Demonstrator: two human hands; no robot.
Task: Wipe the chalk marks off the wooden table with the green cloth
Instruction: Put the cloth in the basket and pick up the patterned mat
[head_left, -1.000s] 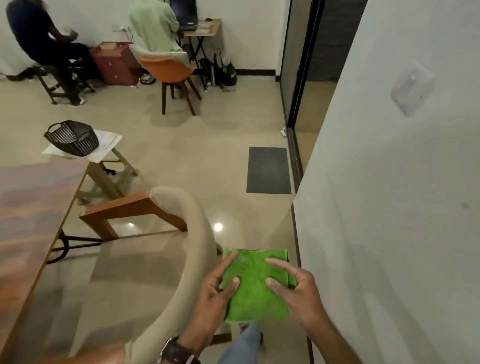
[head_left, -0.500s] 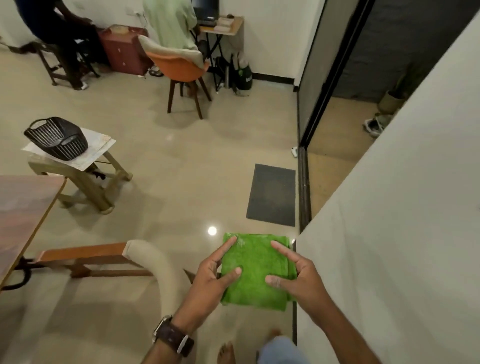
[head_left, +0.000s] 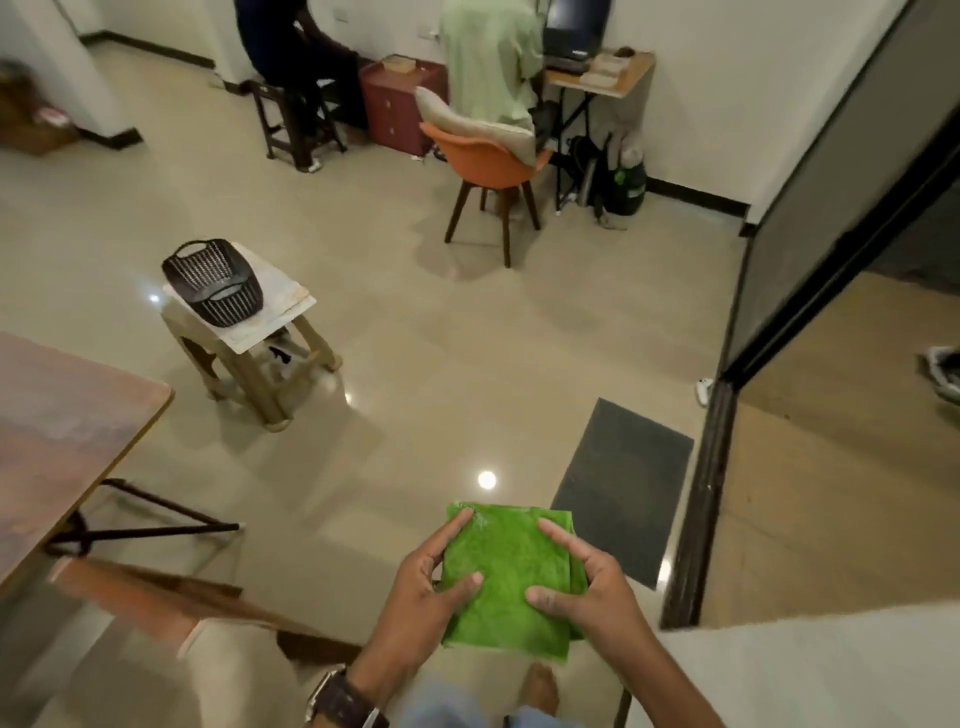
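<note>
Low in the middle of the frame, the green cloth (head_left: 506, 577), folded to a neat pad, is held in the air between both hands, well apart from the wooden table (head_left: 62, 436), whose corner shows at the left edge. No chalk marks can be made out on the visible part of the wood. The likely trouble is the fold slipping open on the way to the table, since only the edges are held. The left hand (head_left: 421, 597) pinches the cloth's left edge, thumb on top and fingers stretched along it; the right hand (head_left: 584, 587) grips the right edge likewise, thumb pressed onto the face.
</note>
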